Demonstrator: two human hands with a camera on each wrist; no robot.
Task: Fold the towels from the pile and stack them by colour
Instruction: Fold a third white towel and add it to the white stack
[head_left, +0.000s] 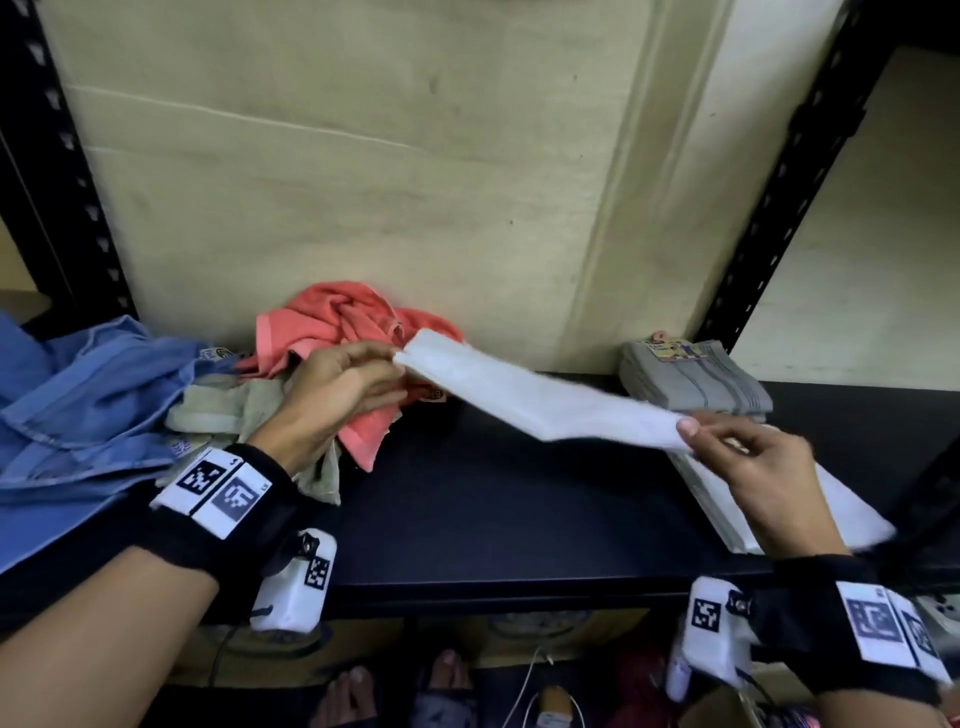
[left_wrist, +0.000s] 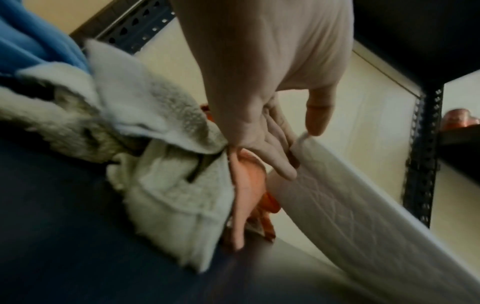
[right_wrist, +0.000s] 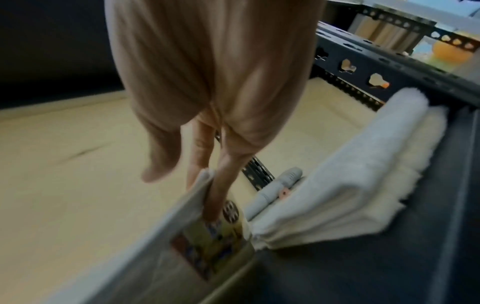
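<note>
A white towel folded into a long strip is stretched in the air above the black shelf. My left hand pinches its left end in front of the pile. My right hand pinches its right end, which carries a printed label. The pile holds a crumpled coral towel and a pale green towel. In the left wrist view my thumb and fingers nip the white towel beside the pale towels.
A stack of folded white towels lies under my right hand, with folded grey towels behind it. Blue cloth covers the shelf's left end. Black slotted uprights frame the shelf against a cream wall.
</note>
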